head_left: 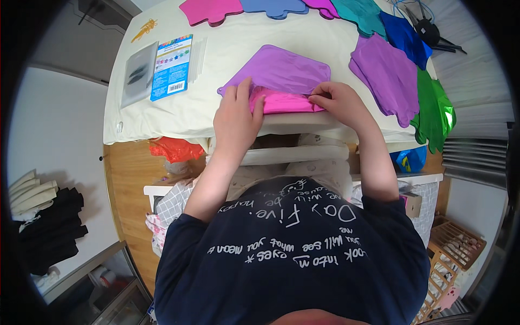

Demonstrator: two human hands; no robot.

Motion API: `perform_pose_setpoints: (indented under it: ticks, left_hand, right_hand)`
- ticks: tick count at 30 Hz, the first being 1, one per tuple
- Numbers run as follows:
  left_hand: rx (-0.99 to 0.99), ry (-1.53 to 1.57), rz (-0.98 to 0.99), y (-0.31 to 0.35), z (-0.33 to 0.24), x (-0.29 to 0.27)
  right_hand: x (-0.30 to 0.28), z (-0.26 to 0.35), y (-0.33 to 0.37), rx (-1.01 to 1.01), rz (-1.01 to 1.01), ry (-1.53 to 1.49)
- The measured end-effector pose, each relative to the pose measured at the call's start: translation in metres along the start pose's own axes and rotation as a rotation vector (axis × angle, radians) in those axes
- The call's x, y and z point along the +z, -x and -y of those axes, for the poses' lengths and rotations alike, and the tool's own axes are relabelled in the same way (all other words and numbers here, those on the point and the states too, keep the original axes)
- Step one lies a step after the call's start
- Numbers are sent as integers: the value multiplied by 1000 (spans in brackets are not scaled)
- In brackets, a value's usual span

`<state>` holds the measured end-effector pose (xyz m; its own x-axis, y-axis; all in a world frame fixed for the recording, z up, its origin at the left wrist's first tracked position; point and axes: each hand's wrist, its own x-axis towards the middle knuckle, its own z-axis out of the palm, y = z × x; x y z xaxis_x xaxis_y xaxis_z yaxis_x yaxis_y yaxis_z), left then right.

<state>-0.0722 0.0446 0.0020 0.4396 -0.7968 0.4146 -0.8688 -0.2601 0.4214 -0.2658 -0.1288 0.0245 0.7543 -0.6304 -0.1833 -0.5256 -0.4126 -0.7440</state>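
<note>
A purple flat piece [287,67], shaped like a deflated foil balloon, lies near the table's front edge. Across its near side is shiny bright pink foil [287,103], folded into a narrow strip; whether the two are joined I cannot tell. My left hand [238,111] rests at the left end with fingers stretched over the purple piece and the thumb apart, touching the pink foil. Thumb and fingertips of my right hand [336,103] pinch the pink foil's right end. Beside it, to the right, several purple flat pieces [387,78] lie stacked.
Along the far and right edges lie pink [211,11], blue [273,6], teal [357,16], dark blue [403,40] and green flat pieces [430,108]. At left are a blue-and-white package [170,70], a clear sleeve [138,76] and golden strands [145,30]. A black tool with cable [428,32] lies far right.
</note>
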Motion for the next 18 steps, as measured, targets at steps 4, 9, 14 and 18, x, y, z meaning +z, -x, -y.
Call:
perform_pose_setpoints:
  ticks: [4, 9, 14, 18]
  left_hand:
    - [233, -7, -28, 19, -13, 4]
    - [432, 17, 132, 42, -21, 18]
    - [400, -40, 178, 44, -22, 22]
    - [386, -65, 159, 45, -24, 25]
  right_hand:
    - [-1, -4, -3, 1, 36, -57]
    - [0, -7, -5, -6, 39, -89]
    - [1, -6, -5, -16, 8, -36]
    - [1, -6, -4, -40, -13, -17]
